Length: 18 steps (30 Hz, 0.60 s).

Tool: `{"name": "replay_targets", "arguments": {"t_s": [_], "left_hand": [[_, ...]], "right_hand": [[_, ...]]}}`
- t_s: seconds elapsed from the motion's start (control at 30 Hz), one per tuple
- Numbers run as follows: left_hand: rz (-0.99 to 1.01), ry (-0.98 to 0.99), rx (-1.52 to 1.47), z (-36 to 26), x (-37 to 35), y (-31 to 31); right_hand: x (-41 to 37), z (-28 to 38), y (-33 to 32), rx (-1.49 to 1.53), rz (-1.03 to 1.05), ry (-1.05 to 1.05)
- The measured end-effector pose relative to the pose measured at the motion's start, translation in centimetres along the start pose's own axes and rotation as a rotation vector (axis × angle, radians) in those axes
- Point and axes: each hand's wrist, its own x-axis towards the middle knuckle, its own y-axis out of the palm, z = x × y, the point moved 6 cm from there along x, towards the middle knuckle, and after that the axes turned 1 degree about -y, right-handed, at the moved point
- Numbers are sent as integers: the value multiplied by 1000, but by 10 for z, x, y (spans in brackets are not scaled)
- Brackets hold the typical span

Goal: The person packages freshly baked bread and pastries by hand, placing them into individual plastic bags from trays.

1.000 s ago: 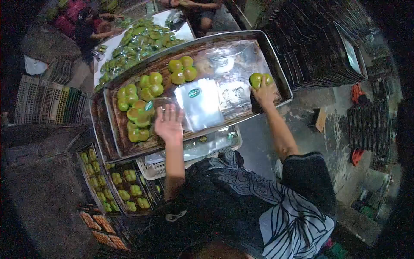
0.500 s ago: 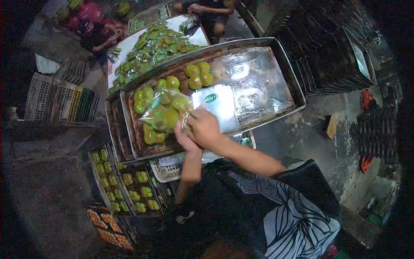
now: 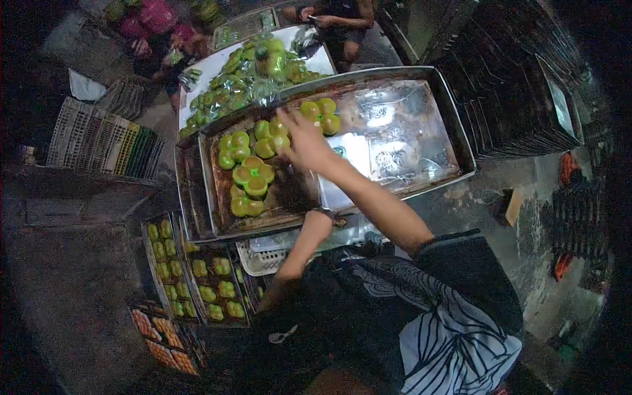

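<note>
My right hand (image 3: 301, 137) reaches across a large metal tray (image 3: 463, 146), fingers spread over a cluster of green round cakes (image 3: 268, 139). Whether it grips one is unclear. My left hand (image 3: 304, 195) sits lower in the tray beside another group of green cakes (image 3: 250, 176). It is blurred, dark and partly under my right forearm, so its grip is unreadable. More green cakes (image 3: 320, 113) lie behind my right hand. A stack of clear bags with a green logo (image 3: 359, 153) lies in the middle of the tray.
A second tray of bagged green cakes (image 3: 253, 69) stands behind, with other people's hands at it. Dark stacked trays (image 3: 520, 79) fill the right. Plastic crates (image 3: 99, 141) stand at the left. Lower trays of green cakes (image 3: 197, 276) and a white basket (image 3: 263, 258) sit near me.
My right hand left the far right of the tray, met the left at a bag of cakes, and now stretches toward the far cakes. The bag is no longer lifted.
</note>
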Motion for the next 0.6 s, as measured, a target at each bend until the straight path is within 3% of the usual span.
{"name": "replay_targets", "arguments": {"t_s": [0.03, 0.07, 0.1, 0.13, 0.2, 0.27, 0.3, 0.33, 0.4, 0.43, 0.47, 0.5, 0.53, 0.6], "left_hand": [[40, 7, 294, 2, -7, -13], [37, 8, 295, 7, -18, -28], [-96, -29, -9, 12, -28, -49], [-230, -64, -314, 14, -34, -67], [-226, -176, -402, 5, -35, -76], [-270, -63, -689, -16, -31, -72], [-488, 29, -699, -21, -31, -79], [-480, 29, -704, -33, -32, -82], [-634, -14, -749, -43, -41, -98], [-470, 119, -786, -46, -40, -82], [-465, 115, -793, -46, -36, -78], [-663, 103, -1064, -37, -36, -84], [-872, 93, -1329, -23, -37, -87], [-644, -176, -2174, 27, -27, -56]], "right_hand": [[-36, 1, 1, 339, 440, 270], [-77, 1, 2, 492, 665, 288], [-134, -4, 2, 517, 948, 408], [-170, 3, -11, 672, 1057, 596], [-206, -16, -22, 252, 637, 557], [-208, -23, -22, 268, 578, 663], [-206, -30, -24, 290, 509, 759], [-190, -30, -32, 286, 510, 767], [-170, -37, -28, 938, 584, 1293], [-151, -46, -27, 1039, 390, 1284], [-136, -50, -22, 1131, 201, 1270], [-113, -41, -10, 1432, -18, 1004], [-102, -18, -2, 1721, -98, 960], [-120, 18, 28, 2130, 125, 1233]]}}
